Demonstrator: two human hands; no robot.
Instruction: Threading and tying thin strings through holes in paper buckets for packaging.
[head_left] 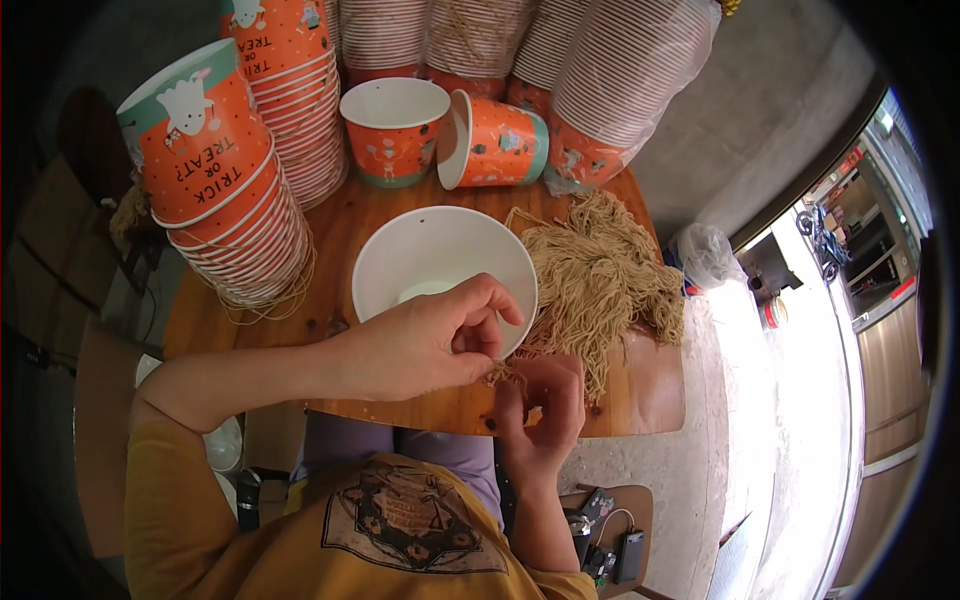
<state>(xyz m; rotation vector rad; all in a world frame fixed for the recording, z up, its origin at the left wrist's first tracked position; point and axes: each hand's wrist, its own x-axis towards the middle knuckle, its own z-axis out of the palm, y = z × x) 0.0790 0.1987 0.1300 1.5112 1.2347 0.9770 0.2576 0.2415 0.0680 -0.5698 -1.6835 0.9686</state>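
Observation:
My left hand (450,335) reaches across from the left, its fingers curled and the thumb and forefinger closed on a small knotted bit of brown twine (505,373). My right hand (545,405) is just beside it, fingers bent and pinched at the other side of the same twine. Directly behind my left hand stands a wide white paper bucket (385,250), seen from above into its white inside, partly covered by the hand. A loose heap of beige twine (600,270) lies to the right of the bucket, close to my right hand.
Stacked orange paper buckets (210,170) with string around their lower rims stand at the left. Behind, one bucket (395,145) stands upright and another (500,143) lies on its side. Plastic-wrapped stacks (630,70) line the back of the wooden table (640,390).

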